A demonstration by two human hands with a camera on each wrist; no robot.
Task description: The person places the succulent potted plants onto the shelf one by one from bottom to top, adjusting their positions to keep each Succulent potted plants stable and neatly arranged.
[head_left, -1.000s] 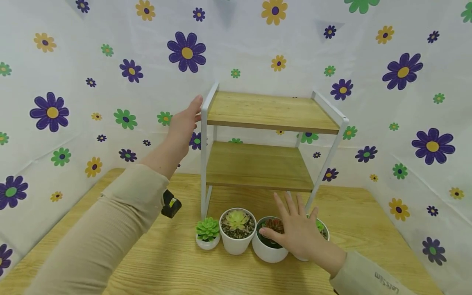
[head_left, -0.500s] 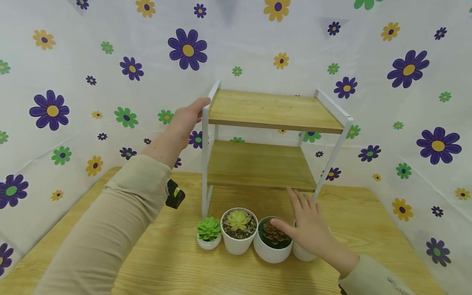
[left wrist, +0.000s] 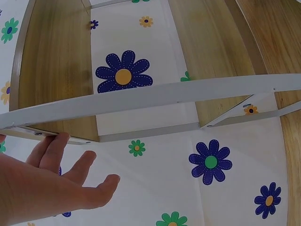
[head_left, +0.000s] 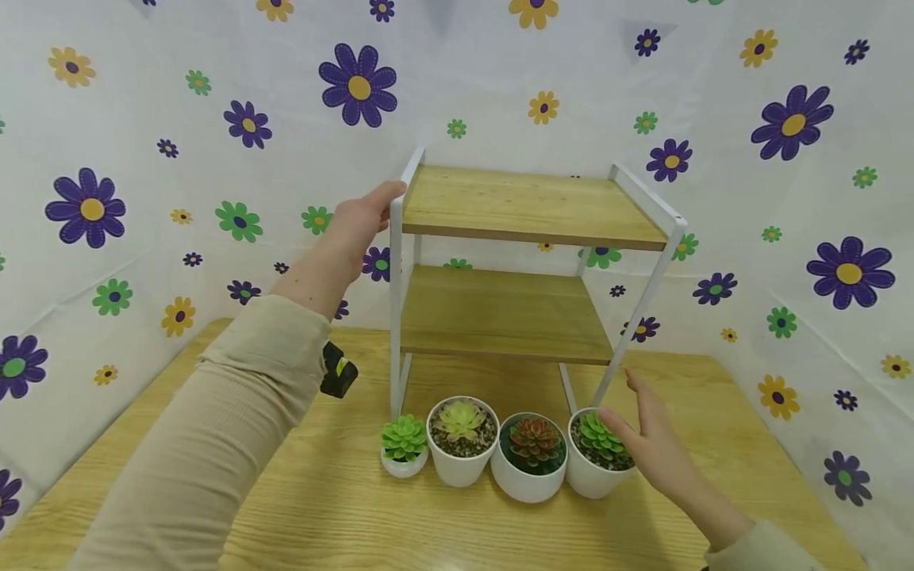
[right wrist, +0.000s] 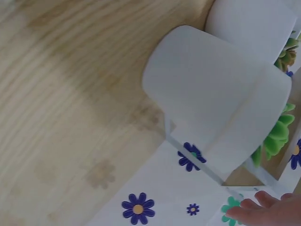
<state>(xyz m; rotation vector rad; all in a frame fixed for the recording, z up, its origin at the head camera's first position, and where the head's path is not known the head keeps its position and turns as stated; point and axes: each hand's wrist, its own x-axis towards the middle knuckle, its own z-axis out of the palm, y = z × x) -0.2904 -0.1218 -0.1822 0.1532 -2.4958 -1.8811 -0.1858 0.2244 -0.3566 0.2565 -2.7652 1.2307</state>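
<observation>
A two-tier wooden shelf rack (head_left: 528,208) with white metal side frames stands on the table. My left hand (head_left: 351,231) touches its upper left corner. In the left wrist view, fingers (left wrist: 57,149) meet the side frame while others stay apart from it. My right hand (head_left: 660,448), thumb and fingers spread, is beside the rightmost white pot (head_left: 594,479), which bears a green succulent (head_left: 603,438). In the right wrist view, fingertips (right wrist: 251,205) show with nothing held. Left of that pot stand a reddish succulent (head_left: 534,441), a pale green one (head_left: 460,420) and a small bright green one (head_left: 404,438).
The four-sided wooden table (head_left: 300,507) runs to a white backdrop (head_left: 464,71) printed with flowers. A black device (head_left: 339,371) shows just beyond my left sleeve (head_left: 214,420). The row of pots stands close in front of the rack's legs.
My right hand has moved right, from over the reddish and rightmost plants to beside the rightmost pot, uncovering both. My left hand has shifted slightly onto the rack's top corner.
</observation>
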